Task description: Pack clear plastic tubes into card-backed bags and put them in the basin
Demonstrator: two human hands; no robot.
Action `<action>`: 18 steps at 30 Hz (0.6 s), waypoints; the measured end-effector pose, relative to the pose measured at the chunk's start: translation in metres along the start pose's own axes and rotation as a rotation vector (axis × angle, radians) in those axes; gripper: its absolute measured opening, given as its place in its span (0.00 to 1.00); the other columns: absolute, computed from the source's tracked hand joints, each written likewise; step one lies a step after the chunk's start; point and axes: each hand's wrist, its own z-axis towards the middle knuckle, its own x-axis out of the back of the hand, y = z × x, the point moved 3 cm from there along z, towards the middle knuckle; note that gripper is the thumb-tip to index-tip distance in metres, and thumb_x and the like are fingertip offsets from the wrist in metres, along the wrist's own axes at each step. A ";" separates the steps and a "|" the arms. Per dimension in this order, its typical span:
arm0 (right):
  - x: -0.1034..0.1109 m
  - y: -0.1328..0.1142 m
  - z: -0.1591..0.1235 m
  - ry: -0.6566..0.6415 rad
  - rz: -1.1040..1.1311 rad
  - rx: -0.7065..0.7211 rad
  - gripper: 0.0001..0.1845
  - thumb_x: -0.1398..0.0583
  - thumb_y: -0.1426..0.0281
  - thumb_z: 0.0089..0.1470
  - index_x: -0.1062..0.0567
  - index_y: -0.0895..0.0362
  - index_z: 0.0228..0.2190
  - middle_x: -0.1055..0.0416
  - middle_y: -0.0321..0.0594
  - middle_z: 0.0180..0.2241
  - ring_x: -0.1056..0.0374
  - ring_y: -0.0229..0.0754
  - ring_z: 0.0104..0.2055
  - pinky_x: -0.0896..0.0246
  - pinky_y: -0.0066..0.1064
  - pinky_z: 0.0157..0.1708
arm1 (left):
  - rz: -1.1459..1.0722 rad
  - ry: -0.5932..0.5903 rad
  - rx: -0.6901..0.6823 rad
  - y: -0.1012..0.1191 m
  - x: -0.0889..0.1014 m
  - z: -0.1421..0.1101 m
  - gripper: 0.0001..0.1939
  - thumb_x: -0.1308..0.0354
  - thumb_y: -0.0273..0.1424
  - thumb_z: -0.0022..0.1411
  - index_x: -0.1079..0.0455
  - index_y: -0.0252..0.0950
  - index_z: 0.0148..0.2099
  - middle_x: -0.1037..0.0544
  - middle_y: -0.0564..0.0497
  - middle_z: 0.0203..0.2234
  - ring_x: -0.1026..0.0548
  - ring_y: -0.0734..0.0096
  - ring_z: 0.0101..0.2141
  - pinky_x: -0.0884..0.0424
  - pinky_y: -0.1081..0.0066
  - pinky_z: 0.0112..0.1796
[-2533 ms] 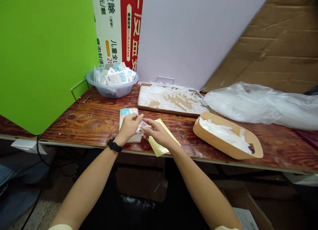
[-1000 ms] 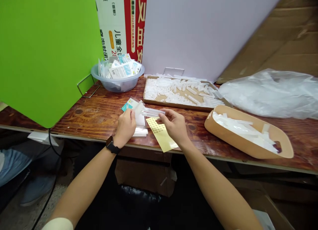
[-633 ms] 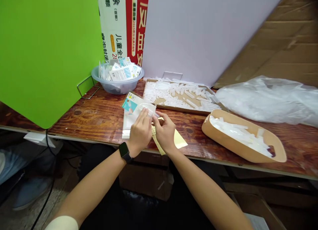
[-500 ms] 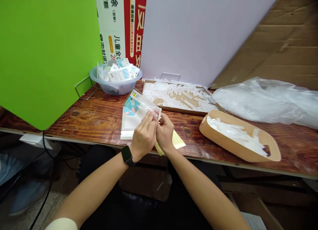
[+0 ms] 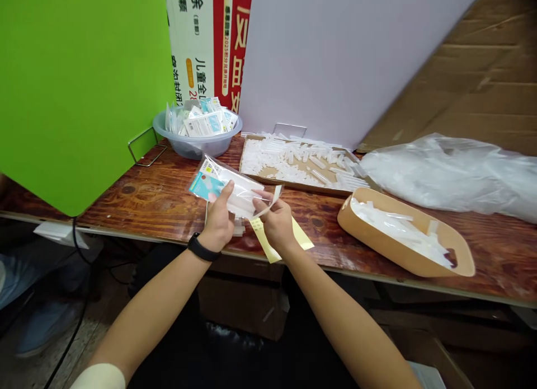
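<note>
My left hand (image 5: 218, 215) grips a clear plastic packet (image 5: 224, 187) with a teal-and-white printed card inside and white items showing through it. My right hand (image 5: 274, 221) pinches a thin pale strip (image 5: 268, 202), which runs up to the packet's edge. Under my right wrist lies a yellow sticker sheet (image 5: 277, 240) dotted with small marks. A stack of white packets (image 5: 238, 226) sits mostly hidden behind my left hand. A dark watch band (image 5: 203, 248) circles my left wrist.
A clear bowl (image 5: 195, 148) of packets stands at the back left. A cardboard tray (image 5: 255, 179) of white plastic pieces lies behind my hands. A tan scoop-shaped tray (image 5: 403, 235) and a plastic bag (image 5: 448, 176) lie to the right on the wooden table (image 5: 126, 201).
The packet has risen off the stack and swung left in my left hand. My hands have parted, and my right hand now holds the pale strip.
</note>
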 end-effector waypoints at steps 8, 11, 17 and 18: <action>-0.007 0.002 -0.015 -0.130 -0.268 0.188 0.21 0.36 0.61 0.50 0.27 0.55 0.45 0.25 0.40 0.34 0.30 0.41 0.30 0.33 0.32 0.29 | -0.084 0.168 -0.036 0.012 0.009 0.011 0.17 0.31 0.28 0.43 0.29 0.31 0.37 0.22 0.50 0.29 0.23 0.66 0.34 0.29 0.66 0.43; -0.008 0.002 -0.017 -0.117 -0.344 0.279 0.18 0.35 0.63 0.49 0.26 0.54 0.43 0.25 0.41 0.37 0.29 0.42 0.35 0.31 0.34 0.35 | -0.092 0.118 -0.009 0.014 0.008 0.011 0.19 0.30 0.30 0.42 0.29 0.31 0.38 0.22 0.50 0.30 0.23 0.66 0.33 0.29 0.65 0.43; -0.004 0.008 -0.014 0.001 -0.345 0.302 0.19 0.34 0.62 0.49 0.23 0.54 0.43 0.28 0.43 0.42 0.29 0.45 0.40 0.31 0.36 0.38 | -0.010 -0.045 -0.067 0.009 0.001 -0.001 0.21 0.30 0.29 0.45 0.29 0.33 0.43 0.21 0.51 0.35 0.23 0.70 0.36 0.29 0.71 0.42; -0.004 0.008 -0.013 -0.003 -0.346 0.312 0.19 0.34 0.62 0.48 0.23 0.54 0.43 0.28 0.44 0.43 0.30 0.45 0.41 0.32 0.37 0.39 | 0.002 -0.060 -0.073 0.007 0.000 -0.003 0.21 0.30 0.30 0.45 0.29 0.33 0.43 0.21 0.51 0.35 0.23 0.70 0.36 0.29 0.71 0.42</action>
